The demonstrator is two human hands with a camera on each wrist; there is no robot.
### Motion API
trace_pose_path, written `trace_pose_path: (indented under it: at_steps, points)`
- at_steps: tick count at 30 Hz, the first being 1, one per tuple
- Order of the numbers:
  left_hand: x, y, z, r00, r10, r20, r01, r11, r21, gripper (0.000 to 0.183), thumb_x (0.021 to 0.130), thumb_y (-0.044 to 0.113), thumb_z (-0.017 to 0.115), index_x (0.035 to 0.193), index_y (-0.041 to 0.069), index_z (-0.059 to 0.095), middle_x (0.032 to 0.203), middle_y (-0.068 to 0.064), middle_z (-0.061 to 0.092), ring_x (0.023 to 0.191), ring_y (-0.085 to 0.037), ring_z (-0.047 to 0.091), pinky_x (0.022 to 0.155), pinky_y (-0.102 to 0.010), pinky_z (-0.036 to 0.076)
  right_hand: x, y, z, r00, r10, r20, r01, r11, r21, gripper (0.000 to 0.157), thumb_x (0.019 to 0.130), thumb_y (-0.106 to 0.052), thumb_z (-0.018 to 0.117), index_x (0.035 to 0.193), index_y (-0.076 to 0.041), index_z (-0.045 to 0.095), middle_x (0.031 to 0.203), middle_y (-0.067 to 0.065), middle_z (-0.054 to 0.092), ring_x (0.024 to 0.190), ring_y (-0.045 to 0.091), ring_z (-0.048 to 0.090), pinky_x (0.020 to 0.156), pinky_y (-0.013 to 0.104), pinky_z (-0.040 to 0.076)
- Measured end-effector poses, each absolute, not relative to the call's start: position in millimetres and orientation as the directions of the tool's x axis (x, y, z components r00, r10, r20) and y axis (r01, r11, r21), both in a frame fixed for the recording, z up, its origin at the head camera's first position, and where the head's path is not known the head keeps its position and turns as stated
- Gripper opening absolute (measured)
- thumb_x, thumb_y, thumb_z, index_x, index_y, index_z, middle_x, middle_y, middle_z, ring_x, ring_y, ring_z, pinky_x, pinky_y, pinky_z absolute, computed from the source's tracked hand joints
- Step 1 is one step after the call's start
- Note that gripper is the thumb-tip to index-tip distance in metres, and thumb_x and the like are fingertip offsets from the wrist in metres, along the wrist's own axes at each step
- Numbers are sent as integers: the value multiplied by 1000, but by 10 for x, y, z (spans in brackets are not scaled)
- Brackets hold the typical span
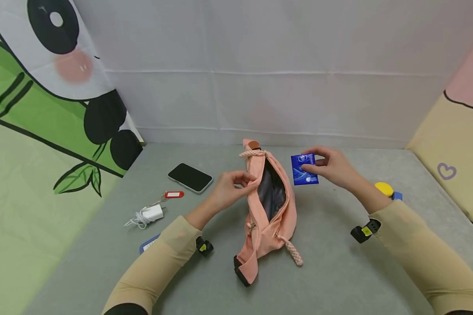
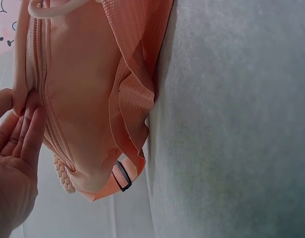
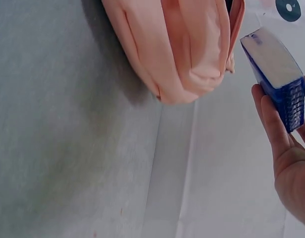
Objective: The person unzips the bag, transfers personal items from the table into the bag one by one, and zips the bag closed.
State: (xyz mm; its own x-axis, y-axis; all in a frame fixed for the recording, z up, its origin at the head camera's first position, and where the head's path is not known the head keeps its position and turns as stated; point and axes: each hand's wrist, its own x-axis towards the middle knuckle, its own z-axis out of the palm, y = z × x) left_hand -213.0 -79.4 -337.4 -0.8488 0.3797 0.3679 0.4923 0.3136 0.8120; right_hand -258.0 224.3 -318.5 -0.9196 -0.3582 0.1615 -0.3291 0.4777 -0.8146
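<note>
A pink waist bag (image 1: 291, 214) lies on the grey table with its zipped mouth spread, showing a dark lining (image 1: 271, 192). My left hand (image 1: 232, 189) pinches the left edge of that mouth; in the left wrist view the fingers (image 2: 32, 131) grip the fabric beside the zipper (image 2: 39, 59). To the right of the bag, my right hand (image 1: 333, 167) holds a blue tissue packet (image 1: 304, 169) above the table, between thumb and fingers. In the right wrist view the packet (image 3: 274, 59) is apart from the bag, its white side showing.
Left of the bag lie a black-screened phone (image 1: 190, 177), a red key tag (image 1: 174, 194), a white charger with wound cable (image 1: 151, 213) and a blue-edged item (image 1: 149, 243), partly hidden by the left sleeve. A yellow round object (image 1: 384, 189) and a blue block (image 1: 397, 196) sit behind the right forearm.
</note>
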Motion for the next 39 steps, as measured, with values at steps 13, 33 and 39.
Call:
trace_pose_path:
  at_steps: [13, 33, 39]
  points:
    - [-2393, -831, -3689, -852, 365, 375, 491, 310, 814, 15, 87, 13, 75, 98, 4, 74, 78, -2, 67, 68, -12, 63, 57, -24, 48, -2530, 1807, -3207, -919, -380, 100, -274, 437, -857, 39, 91, -18, 70, 126, -3, 59, 117, 22, 62, 100, 32, 66, 72, 34, 56]
    - [-2389, -822, -3707, -846, 375, 378, 498, 304, 812, 13, 89, 13, 73, 99, 4, 73, 80, -1, 68, 71, -13, 65, 58, -26, 49, -2513, 1488, -3388, -889, -455, 57, -399, 705, -586, 36, 88, -26, 74, 116, -5, 64, 103, 14, 66, 85, 26, 66, 67, 37, 54]
    - [-2387, -814, -3710, -853, 377, 360, 481, 300, 824, 14, 89, 14, 73, 100, 4, 73, 80, -4, 68, 72, -15, 65, 58, -26, 49, -2507, 1505, -3397, -864, -501, 51, -408, 637, -654, 37, 93, -23, 68, 122, -1, 61, 118, 19, 62, 97, 33, 65, 76, 41, 55]
